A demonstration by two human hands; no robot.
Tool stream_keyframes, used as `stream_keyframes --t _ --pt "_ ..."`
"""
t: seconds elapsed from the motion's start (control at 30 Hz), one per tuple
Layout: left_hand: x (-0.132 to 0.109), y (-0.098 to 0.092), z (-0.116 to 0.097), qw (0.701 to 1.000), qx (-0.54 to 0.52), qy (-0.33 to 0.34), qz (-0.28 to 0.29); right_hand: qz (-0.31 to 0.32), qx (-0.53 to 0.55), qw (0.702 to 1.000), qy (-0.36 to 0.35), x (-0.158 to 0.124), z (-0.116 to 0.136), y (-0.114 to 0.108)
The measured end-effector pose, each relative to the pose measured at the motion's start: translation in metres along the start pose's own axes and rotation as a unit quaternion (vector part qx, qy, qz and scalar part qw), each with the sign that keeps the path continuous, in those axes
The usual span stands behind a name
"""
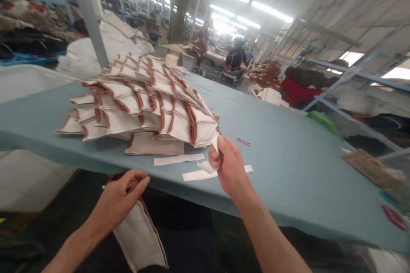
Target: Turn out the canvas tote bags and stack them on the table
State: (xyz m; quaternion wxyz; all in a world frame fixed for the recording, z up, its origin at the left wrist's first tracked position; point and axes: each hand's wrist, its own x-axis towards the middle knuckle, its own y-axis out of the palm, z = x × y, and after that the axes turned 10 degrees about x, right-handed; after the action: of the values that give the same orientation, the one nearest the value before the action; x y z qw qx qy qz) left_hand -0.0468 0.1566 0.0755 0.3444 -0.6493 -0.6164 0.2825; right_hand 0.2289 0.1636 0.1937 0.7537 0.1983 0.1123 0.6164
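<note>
My left hand (120, 198) is closed at the table's near edge, gripping the top of a cream fabric panel (139, 236) with brown edging. The panel hangs down over my lap, and its upper end is partly hidden by the fingers. Over the tabletop, my right hand (231, 165) pinches a white fabric strip (215, 143); a loose end curls out below the fingers. Two more white strips, one nearer the pile (178, 160) and one partly behind my right hand (196, 175), lie flat. A large stack of cream panels (150, 108) with brown edges sits just beyond.
Red-handled thread snips (244, 141) lie on the blue-green table (288, 166) right of the stack. A brown cardboard piece (368, 168) and a dark red object (394, 217) are at the right end. Shelving with fabric stands on both sides; a seated person (236, 59) is farther back.
</note>
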Motion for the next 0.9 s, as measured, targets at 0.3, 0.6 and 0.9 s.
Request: stream_keyframes --t 0.3,0.6,0.9 --pt "-0.016 -0.001 -0.022 0.992 -0.114 0.049 -0.015 0.147 0.116 0.975 0.117 -0.063 0.0 0.088" --pt "-0.075 -0.021 -0.042 0.968 -0.218 0.092 -0.084 0.053 0.114 0.985 0.115 -0.072 -0.042 0.075" --pt "-0.086 -0.038 -0.07 0.921 -0.332 0.182 -0.094 -0.025 0.146 0.976 0.162 -0.094 -0.085 0.054"
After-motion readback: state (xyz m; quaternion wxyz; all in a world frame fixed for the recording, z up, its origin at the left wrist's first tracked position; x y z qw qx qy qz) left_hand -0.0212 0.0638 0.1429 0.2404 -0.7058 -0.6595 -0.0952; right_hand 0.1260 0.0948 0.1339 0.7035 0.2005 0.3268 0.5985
